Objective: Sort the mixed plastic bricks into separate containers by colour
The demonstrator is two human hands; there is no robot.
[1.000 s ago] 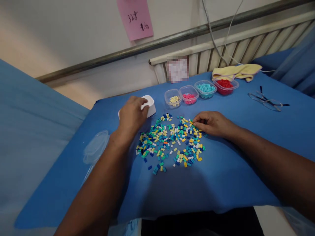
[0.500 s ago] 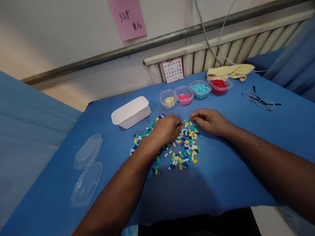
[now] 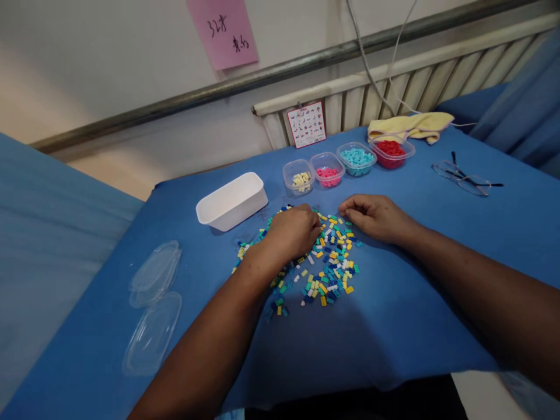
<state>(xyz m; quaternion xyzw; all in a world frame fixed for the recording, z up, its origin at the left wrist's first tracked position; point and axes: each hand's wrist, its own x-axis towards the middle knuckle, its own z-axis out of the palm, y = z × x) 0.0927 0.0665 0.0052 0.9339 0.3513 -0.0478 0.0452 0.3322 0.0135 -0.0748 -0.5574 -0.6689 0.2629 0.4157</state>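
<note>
Two hands work a heap of small coloured bricks on a blue-covered counter.

Nearest, by the counter's left edge, lie two clear lids [image 3: 154, 309]. Toward the middle, the heap of bricks [image 3: 326, 268] spreads wider left to right than near to far. The left hand [image 3: 292, 231] rests on the heap's left half, fingers curled down over the pieces; what they pinch, I cannot tell. The right hand [image 3: 371, 214] sits at the heap's far right rim, fingertips drawn narrow together, whether on a brick is hidden. The bricks lie between and just under both hands, the left covering more. Further left stands a white tub [image 3: 231, 201]; toward the far edge, four clear cups [image 3: 347, 160] of sorted bricks in a row, with a yellow cloth [image 3: 411, 125] and glasses [image 3: 466, 178] toward the far right corner.
</note>
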